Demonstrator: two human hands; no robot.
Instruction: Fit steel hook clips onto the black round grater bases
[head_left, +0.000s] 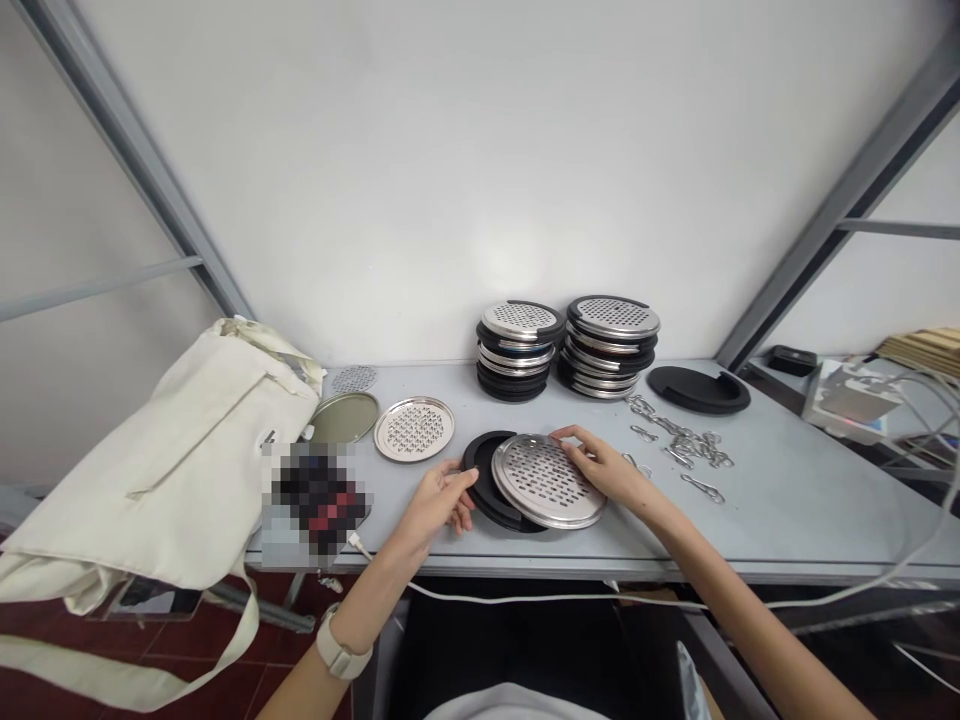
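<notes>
Near the front of the table, my left hand (444, 498) grips the left rim of a round black base (484, 490), thumb on top. My right hand (596, 462) has its fingers on the upper right edge of a round metal grater plate (549, 480) with slotted holes. That plate lies tilted and off-centre over the base, covering its right part. To the left are another grater plate (414, 429) and a plain gold-toned disc (345, 418). Behind my hands stand two stacks of grater plates and black bases, a left stack (517, 350) and a right stack (611, 347).
Several metal snap hooks (686, 445) lie scattered on the right, below a lone black base (697, 389). A cream bag (172, 450) leans at the left. A perforated disc (354, 378) lies by the wall. A white cable (525, 599) runs along the table's front edge.
</notes>
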